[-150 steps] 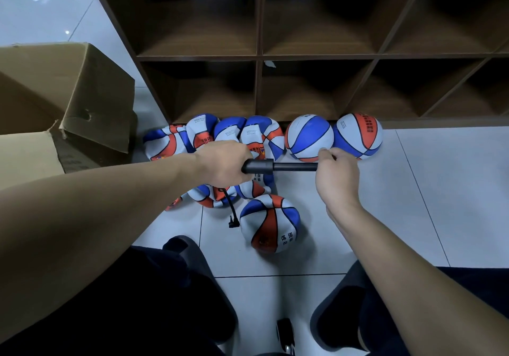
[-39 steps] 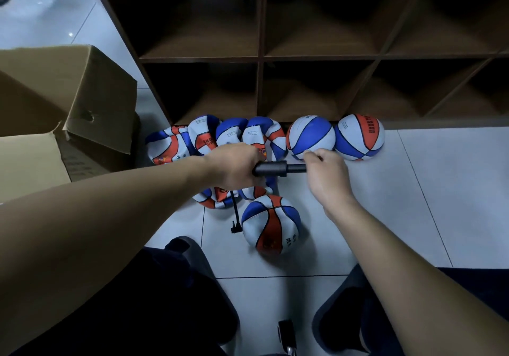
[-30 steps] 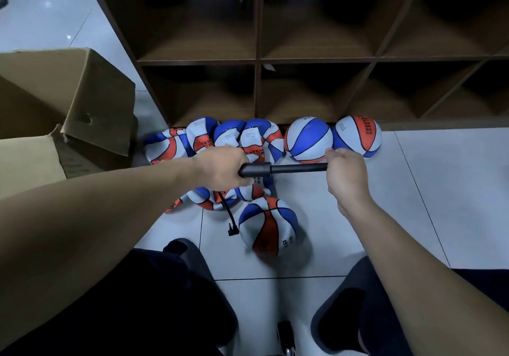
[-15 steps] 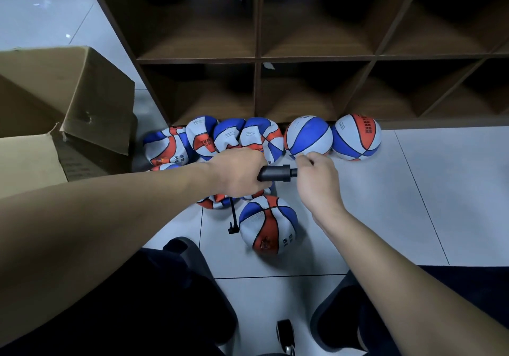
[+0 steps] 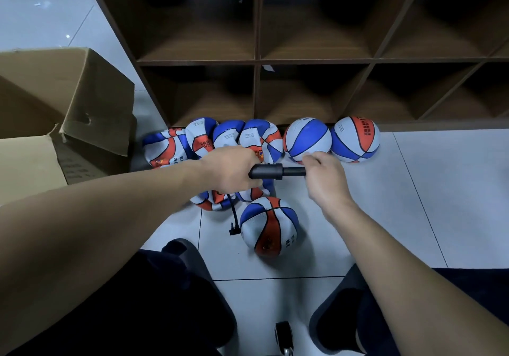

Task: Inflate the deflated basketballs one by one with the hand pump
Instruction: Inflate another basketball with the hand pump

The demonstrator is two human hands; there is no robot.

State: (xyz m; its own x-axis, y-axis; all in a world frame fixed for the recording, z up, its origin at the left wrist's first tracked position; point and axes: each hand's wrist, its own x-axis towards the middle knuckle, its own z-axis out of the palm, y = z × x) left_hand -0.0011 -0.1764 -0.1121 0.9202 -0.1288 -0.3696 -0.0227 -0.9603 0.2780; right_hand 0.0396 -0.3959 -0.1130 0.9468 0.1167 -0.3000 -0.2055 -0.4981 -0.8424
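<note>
My left hand grips the barrel of a black hand pump, held level above the floor. My right hand holds the pump's handle, with a short length of rod showing between the hands. A thin black hose hangs from the pump down to the left side of a red, white and blue basketball on the tiles between my knees. Several deflated balls lie crumpled against the shelf base. Two round balls sit to their right.
A dark wooden cubby shelf with bare compartments stands just beyond the balls. An open cardboard box sits on the floor at the left. White tiles stretch to the right. A chair castor shows at the bottom edge.
Over the last second the right hand pushed the handle in toward the barrel and has now drawn it slightly back out. The left hand stays on the barrel.
</note>
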